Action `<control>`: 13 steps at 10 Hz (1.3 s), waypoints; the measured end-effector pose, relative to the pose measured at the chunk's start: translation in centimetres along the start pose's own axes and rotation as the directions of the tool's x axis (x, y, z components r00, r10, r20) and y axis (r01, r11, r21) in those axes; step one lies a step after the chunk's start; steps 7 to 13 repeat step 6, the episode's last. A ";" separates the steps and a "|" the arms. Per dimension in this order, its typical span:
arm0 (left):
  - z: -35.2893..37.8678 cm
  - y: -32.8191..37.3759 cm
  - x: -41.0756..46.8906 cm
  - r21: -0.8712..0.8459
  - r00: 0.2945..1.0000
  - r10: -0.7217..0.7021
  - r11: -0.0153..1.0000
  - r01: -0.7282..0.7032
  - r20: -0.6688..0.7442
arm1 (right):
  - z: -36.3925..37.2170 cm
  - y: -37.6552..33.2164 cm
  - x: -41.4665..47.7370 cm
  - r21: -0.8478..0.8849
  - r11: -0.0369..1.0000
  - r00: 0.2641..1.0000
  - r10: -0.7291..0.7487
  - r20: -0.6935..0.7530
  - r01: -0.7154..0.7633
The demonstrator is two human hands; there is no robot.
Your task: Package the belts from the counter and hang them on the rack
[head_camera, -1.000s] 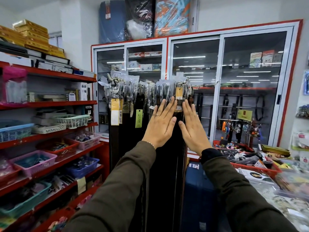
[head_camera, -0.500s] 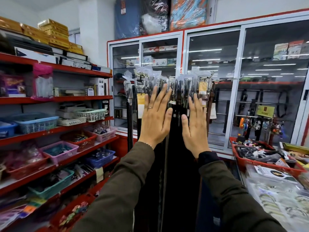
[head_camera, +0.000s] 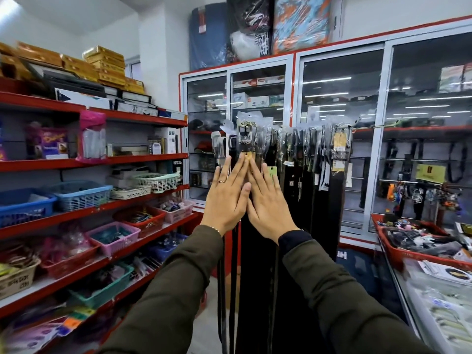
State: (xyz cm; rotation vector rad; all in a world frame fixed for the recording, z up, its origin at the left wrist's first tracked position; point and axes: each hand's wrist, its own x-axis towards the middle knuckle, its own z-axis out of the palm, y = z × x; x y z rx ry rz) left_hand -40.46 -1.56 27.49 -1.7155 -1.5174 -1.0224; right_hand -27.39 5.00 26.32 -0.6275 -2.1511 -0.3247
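A row of black belts (head_camera: 301,190) in clear plastic sleeves hangs from a rack bar (head_camera: 367,127) in front of me, buckles at the top. One belt with an ornate metal buckle (head_camera: 245,134) hangs at the left end. My left hand (head_camera: 226,198), with a ring on it, is flat and open just below that buckle. My right hand (head_camera: 267,203) is flat and open beside it, crossing under the left fingers. Both palms face the hanging belts and hold nothing.
Red shelves (head_camera: 102,208) with plastic baskets run along the left. Glass-door cabinets (head_camera: 342,139) stand behind the rack. A glass counter (head_camera: 434,302) with a red tray (head_camera: 398,251) of goods is at the right. Floor shows below the belts.
Both hands have slid left along the rack, from the middle belts to the left-end belt, and have come together until they overlap. The view has also shifted left.
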 end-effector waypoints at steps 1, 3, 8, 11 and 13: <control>0.8 -0.4 0.8 -0.004 0.998 -0.013 1.000 0.014 0.067 | 0.4 0.8 0.9 -0.088 0.995 0.997 0.055 0.048 -0.051; 1.9 -0.7 1.6 -0.043 0.993 -0.022 0.999 0.027 0.112 | 0.4 1.4 1.2 -0.167 0.984 0.994 0.082 0.076 -0.068; 1.3 0.2 0.6 -0.019 0.999 -0.046 0.999 0.046 0.008 | -1.7 1.1 -1.3 -0.106 0.991 0.995 0.093 0.048 -0.087; 1.3 0.2 0.6 -0.019 0.999 -0.046 0.999 0.046 0.008 | -1.7 1.1 -1.3 -0.106 0.991 0.995 0.093 0.048 -0.087; 1.3 0.2 0.6 -0.019 0.999 -0.046 0.999 0.046 0.008 | -1.7 1.1 -1.3 -0.106 0.991 0.995 0.093 0.048 -0.087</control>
